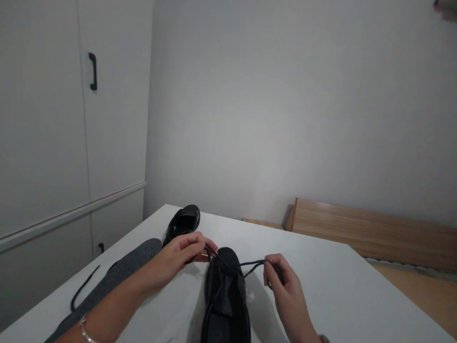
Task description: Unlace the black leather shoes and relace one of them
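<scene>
A black shoe (228, 305) lies on the white table in front of me, its toe pointing away and its heel cut off by the lower edge of the view. My left hand (193, 247) pinches a dark shoelace just left of the toe. To the right of the shoe, my right hand (282, 281) has its fingers closed on the shoelace (254, 263), which runs in two strands from the shoe and loops around the fingers. Both hands are raised slightly above the tabletop.
Another black shoe (183, 221) stands at the far left of the white table (314, 267). A grey insole-shaped piece (139, 255) and a loose black lace (80, 290) lie partly behind my left forearm. Beyond are a wooden board (357, 228), a wall and a white cabinet (117, 119).
</scene>
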Motion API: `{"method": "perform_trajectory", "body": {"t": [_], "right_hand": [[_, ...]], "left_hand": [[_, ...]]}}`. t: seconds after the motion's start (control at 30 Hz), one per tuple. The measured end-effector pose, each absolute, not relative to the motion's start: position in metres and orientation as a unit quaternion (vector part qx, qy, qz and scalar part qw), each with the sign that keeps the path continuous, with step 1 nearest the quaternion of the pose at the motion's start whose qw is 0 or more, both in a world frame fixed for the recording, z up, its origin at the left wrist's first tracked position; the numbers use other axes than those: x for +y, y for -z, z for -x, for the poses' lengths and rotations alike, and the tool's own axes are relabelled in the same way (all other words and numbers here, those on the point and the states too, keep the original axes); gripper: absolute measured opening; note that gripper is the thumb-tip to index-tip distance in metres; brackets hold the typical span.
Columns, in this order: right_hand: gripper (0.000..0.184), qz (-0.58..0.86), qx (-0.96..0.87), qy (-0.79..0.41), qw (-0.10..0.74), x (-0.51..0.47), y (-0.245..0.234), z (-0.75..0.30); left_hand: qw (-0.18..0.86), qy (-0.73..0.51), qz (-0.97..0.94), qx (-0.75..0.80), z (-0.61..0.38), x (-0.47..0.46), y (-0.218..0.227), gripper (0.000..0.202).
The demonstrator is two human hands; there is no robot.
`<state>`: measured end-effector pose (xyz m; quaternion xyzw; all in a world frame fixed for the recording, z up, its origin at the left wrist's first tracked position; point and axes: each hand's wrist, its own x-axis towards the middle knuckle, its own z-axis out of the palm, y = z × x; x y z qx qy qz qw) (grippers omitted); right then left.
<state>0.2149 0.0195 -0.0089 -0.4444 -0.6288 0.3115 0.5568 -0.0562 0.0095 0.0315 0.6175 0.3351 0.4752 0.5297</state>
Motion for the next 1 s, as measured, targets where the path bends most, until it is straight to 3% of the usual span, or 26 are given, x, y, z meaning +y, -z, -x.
{"method": "perform_trajectory", "body": {"t": [0.2,0.4,0.47,0.6,0.7,1.0], "right_hand": [[0.028,0.378,-0.621,-0.346,0.593,0.011,0.005,-0.215],[0.047,0.265,-0.602,-0.454,0.601,0.009,0.008,-0.211],[0.047,0.301,-0.603,-0.438,0.595,0.013,0.012,-0.209],[0.04,0.409,-0.623,-0.416,0.521,0.022,0.021,-0.204],[0.045,0.415,-0.649,-0.416,0.484,0.027,0.029,-0.2],[0.03,0.386,-0.694,-0.334,0.507,0.023,0.025,-0.186]], "left_hand": [[0.535,-0.482,-0.629,0.294,0.055,0.007,-0.03,0.033],[0.544,-0.494,-0.626,0.262,0.05,0.007,-0.03,0.074],[0.501,-0.495,-0.633,0.321,0.046,0.01,-0.024,0.069],[0.369,-0.456,-0.672,0.453,0.034,0.017,-0.005,0.034],[0.321,-0.427,-0.7,0.474,0.029,0.018,0.005,0.028],[0.229,-0.459,-0.742,0.433,0.019,0.014,0.001,0.019]]}}
